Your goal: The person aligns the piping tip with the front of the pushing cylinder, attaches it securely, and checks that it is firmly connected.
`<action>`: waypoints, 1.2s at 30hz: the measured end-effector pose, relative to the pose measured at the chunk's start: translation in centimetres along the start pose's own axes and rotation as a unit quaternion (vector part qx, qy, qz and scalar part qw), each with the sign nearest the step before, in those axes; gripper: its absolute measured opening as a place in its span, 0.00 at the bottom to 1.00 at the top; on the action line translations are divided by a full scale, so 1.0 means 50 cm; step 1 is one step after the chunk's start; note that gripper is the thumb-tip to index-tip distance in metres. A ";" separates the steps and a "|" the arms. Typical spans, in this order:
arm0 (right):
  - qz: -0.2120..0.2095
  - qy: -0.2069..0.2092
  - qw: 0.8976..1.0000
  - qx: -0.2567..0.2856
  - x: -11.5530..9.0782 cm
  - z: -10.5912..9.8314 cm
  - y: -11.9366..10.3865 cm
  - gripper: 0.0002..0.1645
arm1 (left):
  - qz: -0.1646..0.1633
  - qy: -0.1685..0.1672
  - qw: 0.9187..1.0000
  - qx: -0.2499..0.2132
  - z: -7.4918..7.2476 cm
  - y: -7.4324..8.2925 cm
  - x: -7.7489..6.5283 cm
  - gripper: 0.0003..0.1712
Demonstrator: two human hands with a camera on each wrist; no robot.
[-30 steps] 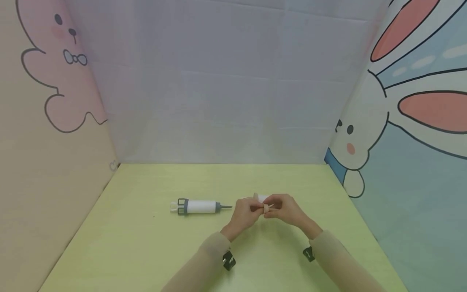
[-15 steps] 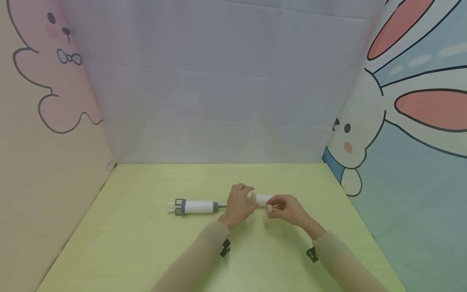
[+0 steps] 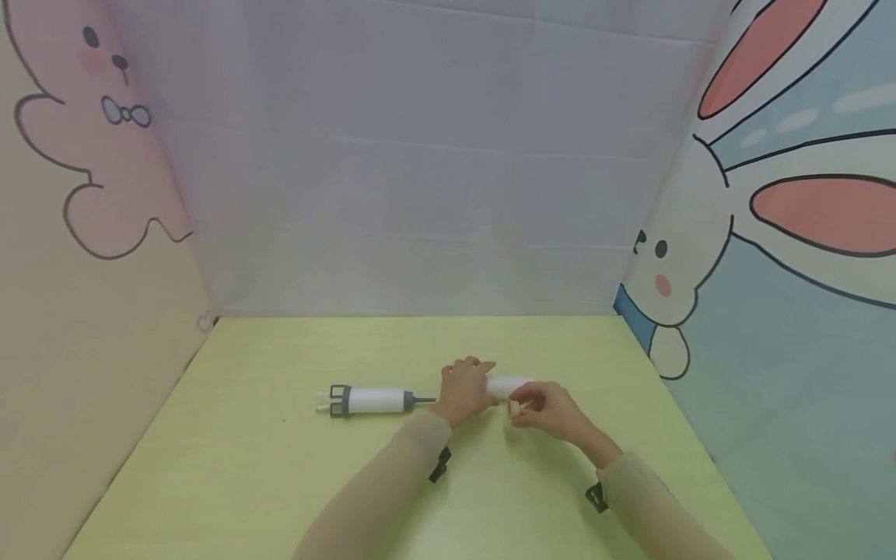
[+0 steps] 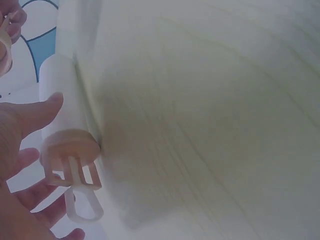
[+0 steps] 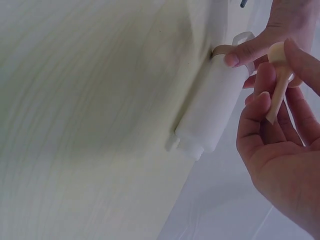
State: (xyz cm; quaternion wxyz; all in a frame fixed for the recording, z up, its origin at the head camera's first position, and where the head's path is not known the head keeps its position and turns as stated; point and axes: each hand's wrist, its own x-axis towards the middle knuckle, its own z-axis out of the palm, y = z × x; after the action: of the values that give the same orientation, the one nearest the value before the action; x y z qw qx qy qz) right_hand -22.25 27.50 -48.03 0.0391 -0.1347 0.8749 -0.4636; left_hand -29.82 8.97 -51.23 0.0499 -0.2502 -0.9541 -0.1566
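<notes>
The white tube (image 5: 212,105) lies on its side on the bench (image 3: 280,490), its narrow bare end toward the right. Its beige collar (image 4: 74,145) and pale pull loop (image 4: 85,219) are at the other end, beside the left hand (image 3: 464,393). That hand's grip is wide, thumb reaching over the tube and fingers spread round the collar end, likely placed so to steady or take it; whether they press on it I cannot tell.

Just beside the tube, the right hand (image 3: 551,412) has a narrow grip, pinching a beige nozzle (image 5: 281,86) between thumb and fingers. Its tapered tip points back toward the palm, which seems to leave the wide, round end free.

Beyond the left hand lies a grey-collared syringe (image 3: 376,400), apart from the tube, its thin tip toward that wrist, perhaps set aside. Farther out, a pale backdrop (image 3: 406,171) stands behind the bench.
</notes>
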 end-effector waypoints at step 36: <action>-0.007 -0.003 1.000 -0.005 -0.001 -0.013 0.011 0.21 | 0.014 0.043 0.999 0.006 -0.062 -0.047 -0.017 0.28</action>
State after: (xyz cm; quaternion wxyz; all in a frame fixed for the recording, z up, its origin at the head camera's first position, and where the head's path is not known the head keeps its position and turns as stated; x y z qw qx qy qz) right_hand -22.42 28.34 -48.12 0.0378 -0.1423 0.8763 -0.4587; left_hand -30.19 5.64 -49.10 0.0946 -0.2563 -0.9484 -0.1607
